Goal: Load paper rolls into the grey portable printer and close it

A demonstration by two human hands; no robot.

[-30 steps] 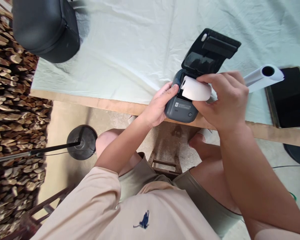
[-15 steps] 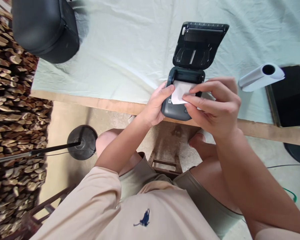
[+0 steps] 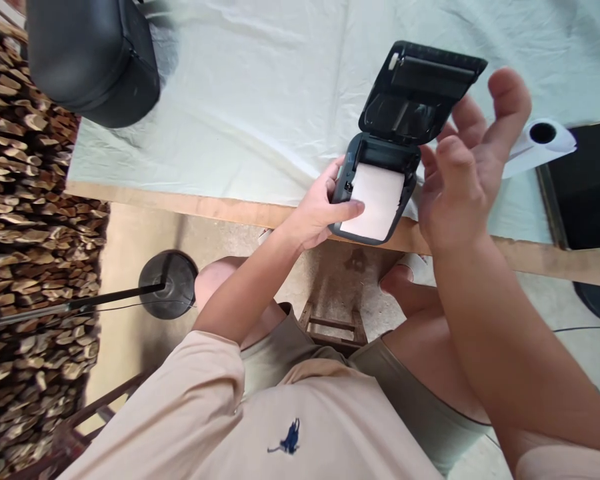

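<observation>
A dark portable label printer [image 3: 353,155] is tilted over the table's front edge, gripped by my left hand [image 3: 320,207]. Its hinged lid [image 3: 425,80] stands raised. A white paper strip [image 3: 377,197] comes out of the printer and lies flat over its front, with my left thumb pressing on it. My right hand [image 3: 463,183] is just right of the printer, fingers apart and partly bent, holding nothing visible. Some of its fingertips are close behind the lid's right edge; whether they touch it cannot be told.
Right of my right hand lies a white paper roll [image 3: 555,143], partly hidden, beside a dark tablet-like device [image 3: 587,193]. A black case [image 3: 93,63] stands at the table's left. Pale cloth [image 3: 250,87] covers the table. A round black stand base [image 3: 167,283] rests on the floor near stacked firewood [image 3: 35,220].
My right hand has let go of the paper and moved up and right, its fingers spreading. The printer has shifted slightly right, and the paper now extends farther over its front.
</observation>
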